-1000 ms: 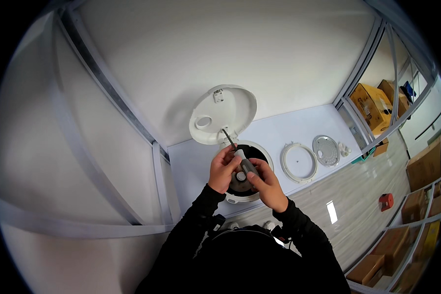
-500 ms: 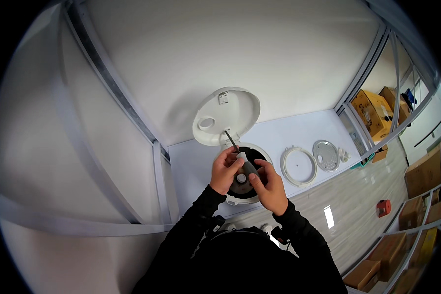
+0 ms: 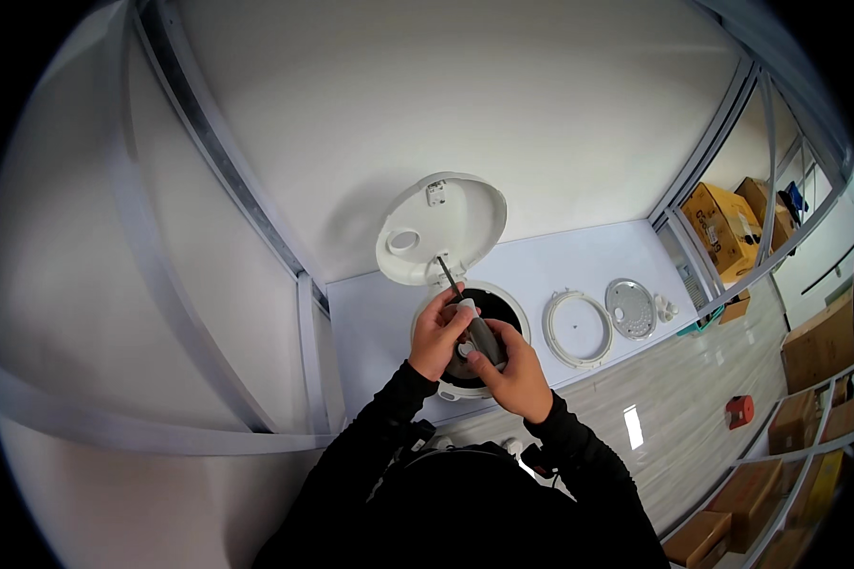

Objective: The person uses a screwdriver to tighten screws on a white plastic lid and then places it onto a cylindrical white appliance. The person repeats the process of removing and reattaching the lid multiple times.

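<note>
A screwdriver (image 3: 484, 334) with a grey handle and white collar slants across the middle, its dark shaft reaching up to the inside of a white rice cooker lid (image 3: 470, 223). Its tip meets the lid near the hinge; whether it sits in a screw is too small to tell. My left hand (image 3: 435, 341) is closed around the collar and lower shaft. Around the handle's back end, the fingers of my right hand (image 3: 520, 377) are curled. Below both hands stands the rice cooker body (image 3: 524, 327), lid tilted up, its dark inside partly hidden by my hands.
On the white table (image 3: 560, 251), right of the cooker, lie a white ring (image 3: 549, 322), a round perforated metal plate (image 3: 634, 302) and small white parts (image 3: 667, 308). A tiny dark piece (image 3: 574, 326) lies inside the ring. Cardboard boxes (image 3: 721, 228) and a red object (image 3: 739, 411) are farther right.
My right hand has shifted slightly left and changed its grip on the screwdriver handle, fingers curling closer round it. My left hand stays at the collar, and the tip stays by the hinge.
</note>
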